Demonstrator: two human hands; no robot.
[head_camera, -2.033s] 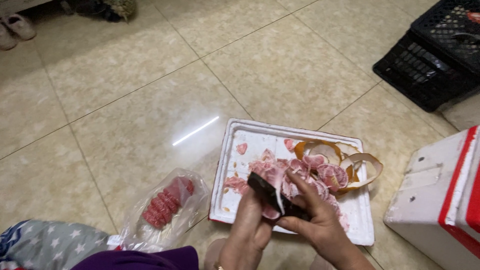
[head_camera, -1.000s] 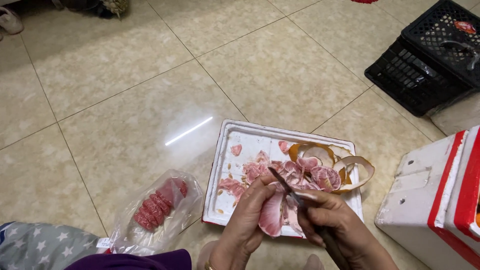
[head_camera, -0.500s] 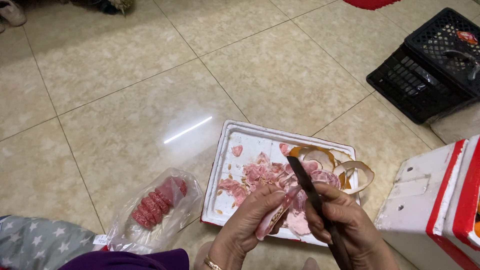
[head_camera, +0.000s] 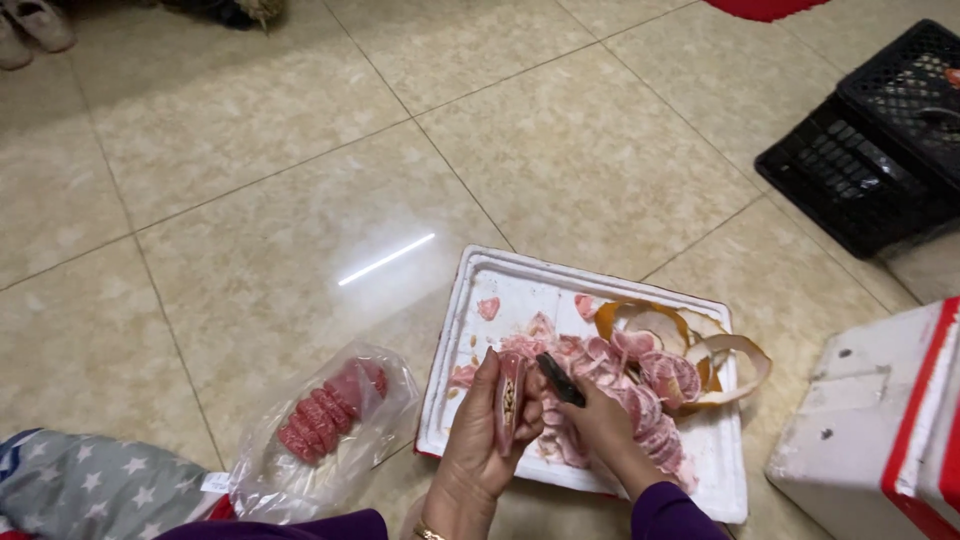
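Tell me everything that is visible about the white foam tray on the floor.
The white rectangular foam tray lies flat on the beige tiled floor, with a low raised rim. Its far left corner is bare apart from small pink bits; the rest carries a pile of pink fruit peelings and a curled orange-edged rind strip. A clear plastic bag of pink segments lies to its left. Both hands work above its near edge.

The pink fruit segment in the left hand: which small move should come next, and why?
Probably draw the knife along the segment to lift its skin: the left hand holds it upright over the white tray, and the right hand has the blade beside it.
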